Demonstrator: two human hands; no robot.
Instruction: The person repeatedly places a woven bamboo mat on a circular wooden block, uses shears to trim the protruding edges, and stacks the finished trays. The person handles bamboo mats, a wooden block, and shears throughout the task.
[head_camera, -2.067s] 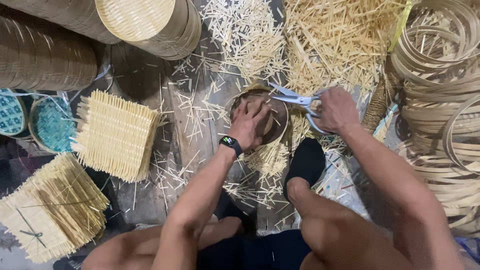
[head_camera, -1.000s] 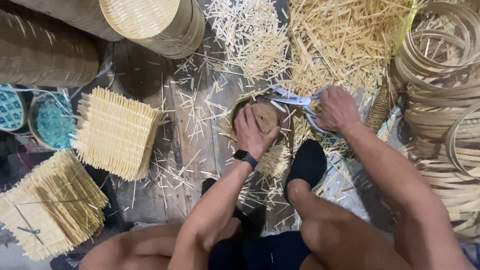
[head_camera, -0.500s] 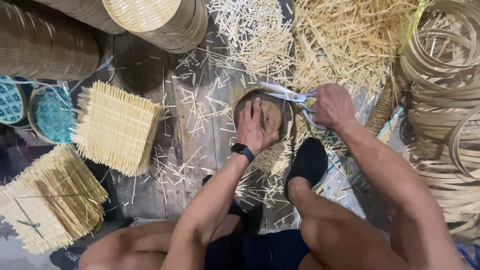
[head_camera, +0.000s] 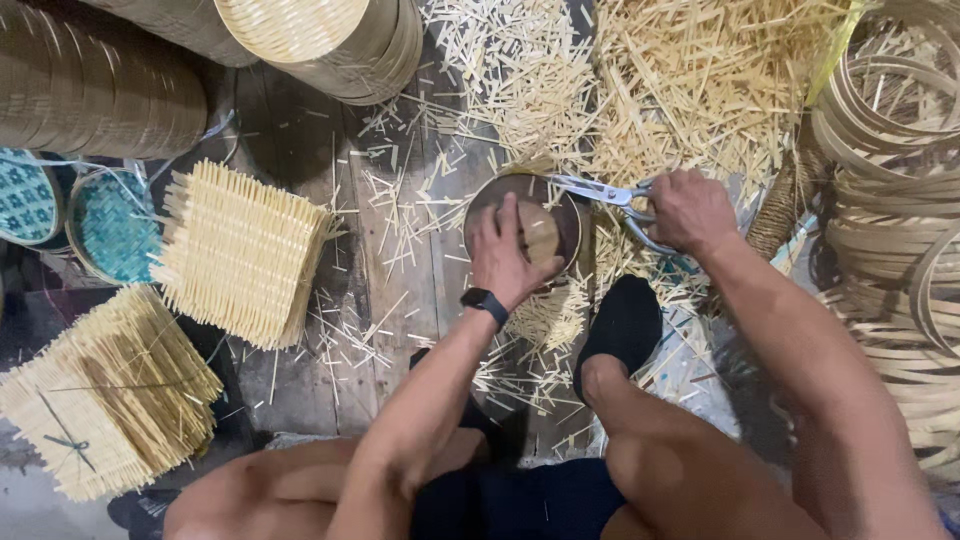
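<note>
My left hand (head_camera: 508, 252), with a black watch on the wrist, presses down flat on a small round woven bamboo piece (head_camera: 543, 222) lying on the wooden floor. The piece has a dark rim around a paler woven centre. My right hand (head_camera: 688, 208) grips a pair of metal scissors (head_camera: 600, 190) whose blades reach the round piece's upper right edge. Whether the blades are open is hard to tell. My foot in a black sock (head_camera: 622, 330) rests just below the piece.
Cut bamboo slivers (head_camera: 690, 90) litter the floor above and around. Square woven mats (head_camera: 245, 252) and another stack (head_camera: 105, 390) lie at left, round woven lids (head_camera: 330, 35) at the top, coiled bamboo hoops (head_camera: 890, 200) at right, teal baskets (head_camera: 105, 225) far left.
My left hand has shifted on the round piece, turning it and then laying flat over it. The scissors stay at its upper right edge.
</note>
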